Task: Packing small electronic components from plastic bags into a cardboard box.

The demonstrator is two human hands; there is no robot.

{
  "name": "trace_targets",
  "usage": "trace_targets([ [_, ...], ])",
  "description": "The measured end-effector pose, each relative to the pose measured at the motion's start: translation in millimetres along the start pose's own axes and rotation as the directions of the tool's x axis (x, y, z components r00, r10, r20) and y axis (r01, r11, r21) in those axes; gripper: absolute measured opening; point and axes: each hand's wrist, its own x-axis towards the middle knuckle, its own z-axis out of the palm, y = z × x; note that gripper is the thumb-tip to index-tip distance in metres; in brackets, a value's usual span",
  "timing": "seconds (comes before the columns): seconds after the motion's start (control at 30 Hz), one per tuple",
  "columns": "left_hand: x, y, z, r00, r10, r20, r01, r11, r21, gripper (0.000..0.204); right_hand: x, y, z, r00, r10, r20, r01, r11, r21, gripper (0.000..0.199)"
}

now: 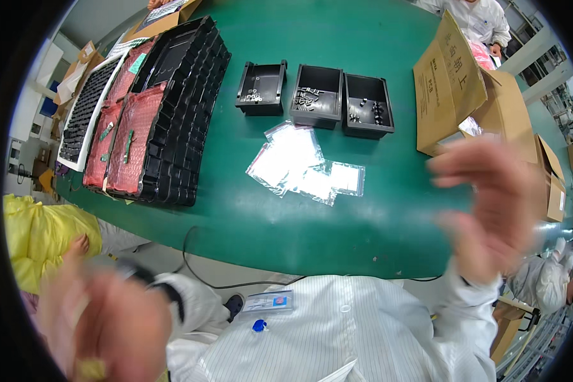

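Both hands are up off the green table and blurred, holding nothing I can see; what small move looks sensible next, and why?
Probably lower the right hand to the clear bags. It is nearest them, looks open and empty, and the left hand is back off the table.

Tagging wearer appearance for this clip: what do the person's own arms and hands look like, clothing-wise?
Both hands are bare, no gloves. The left hand is heavily motion-blurred, with a dark band at the wrist, kind unclear. The right hand is also blurred. Both arms wear long white sleeves with fine pinstripes, matching the white striped coat, which carries a clear badge holder.
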Motion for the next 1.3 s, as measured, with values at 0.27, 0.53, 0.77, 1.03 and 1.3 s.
trace_targets([
  [0.27,-136,-162,81,0.489,-0.79,0.37,0.655,0.613,0.442,0.026,-86,166,80,0.813,0.459,0.358,-0.291,0.853,-0.433,0.061],
  [0.53,-158,-180,75,0.264,-0.884,0.386,0.573,0.466,0.675,0.041,-71,174,79,0.646,0.63,0.432,-0.539,0.776,-0.327,0.029],
  [0.77,-168,-189,116,0.143,-0.909,0.392,0.898,0.286,0.334,0.06,-60,164,80,0.756,0.6,0.263,-0.633,0.772,0.06,0.031],
  [1.03,-176,-199,117,0.555,-0.688,0.467,0.688,0.696,0.206,0.019,-76,179,52,0.658,0.746,0.101,-0.656,0.502,0.564,0.028],
  [1.3,-171,-197,115,0.567,-0.571,0.594,0.468,0.817,0.337,0.021,-79,174,39,0.483,0.683,0.548,-0.849,0.212,0.485,0.025],
])
